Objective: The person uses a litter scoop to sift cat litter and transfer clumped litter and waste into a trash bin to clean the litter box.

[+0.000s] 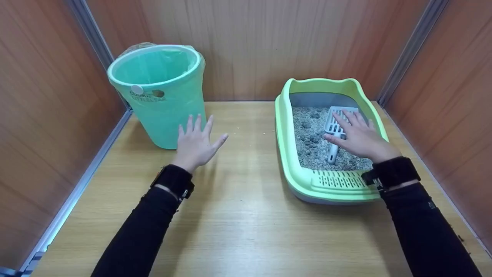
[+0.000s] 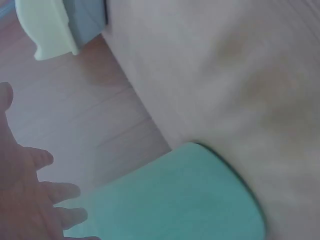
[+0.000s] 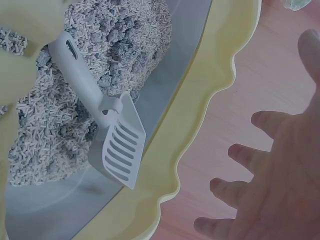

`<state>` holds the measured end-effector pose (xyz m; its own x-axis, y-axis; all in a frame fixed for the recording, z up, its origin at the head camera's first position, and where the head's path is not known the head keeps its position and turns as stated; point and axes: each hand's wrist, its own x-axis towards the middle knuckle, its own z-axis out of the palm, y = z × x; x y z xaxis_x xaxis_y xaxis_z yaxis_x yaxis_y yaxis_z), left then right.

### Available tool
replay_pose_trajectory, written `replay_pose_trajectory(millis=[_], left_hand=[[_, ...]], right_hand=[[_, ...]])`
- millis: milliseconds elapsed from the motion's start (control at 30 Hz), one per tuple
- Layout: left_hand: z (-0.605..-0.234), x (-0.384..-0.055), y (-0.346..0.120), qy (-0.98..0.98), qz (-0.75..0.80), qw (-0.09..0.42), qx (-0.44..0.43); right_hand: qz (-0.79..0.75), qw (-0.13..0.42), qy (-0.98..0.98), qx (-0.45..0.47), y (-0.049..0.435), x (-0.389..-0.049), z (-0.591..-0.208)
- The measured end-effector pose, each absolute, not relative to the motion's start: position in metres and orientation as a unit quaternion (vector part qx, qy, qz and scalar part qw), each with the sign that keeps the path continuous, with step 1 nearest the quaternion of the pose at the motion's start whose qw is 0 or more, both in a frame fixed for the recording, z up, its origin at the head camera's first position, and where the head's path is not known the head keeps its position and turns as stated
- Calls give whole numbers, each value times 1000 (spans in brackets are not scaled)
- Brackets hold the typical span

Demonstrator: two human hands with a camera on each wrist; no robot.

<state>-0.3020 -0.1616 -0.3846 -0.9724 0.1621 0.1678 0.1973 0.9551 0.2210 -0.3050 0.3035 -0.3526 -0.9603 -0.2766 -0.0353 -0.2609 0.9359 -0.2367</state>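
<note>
My left hand [image 1: 194, 148] hovers over the table with fingers spread, beside the lower right of a mint-green trash bin [image 1: 173, 115] lined with a clear bag. In the left wrist view, the same fingers [image 2: 62, 192] overlap the bin's side. My right hand [image 1: 363, 140], also spread and holding nothing, hangs above a green litter box [image 1: 286, 154]. Grey litter [image 1: 307, 130] with darker clumps fills its bottom. A light grey slotted litter scoop [image 3: 82, 82] lies on the litter, its handle toward the box's near end; my right fingers cover part of its head in the head view.
Wood-grain panels [image 1: 246, 46] stand at the back and both sides, joined by metal strips. A wooden table [image 1: 246, 215] carries the bin at the back left and the litter box at the right. A few tiny pale crumbs lie between them.
</note>
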Motion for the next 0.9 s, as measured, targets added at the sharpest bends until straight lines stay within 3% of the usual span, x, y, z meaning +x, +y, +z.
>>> replay_pose_trajectory(millis=[233, 467, 633, 900], left_hand=[[-338, -304, -165, -980, -129, 118, -93], [-294, -323, -184, -988, -75, 122, -52], [-285, -342, -199, -990, -34, 132, -20], [-283, -366, -207, -973, -92, 208, 28]], right_hand=[[-118, 38, 983, -135, 303, -304, -354], [-122, 48, 982, -134, 306, -301, -357], [-123, 46, 982, -137, 305, -301, -355], [-120, 46, 981, -144, 305, -299, -357]])
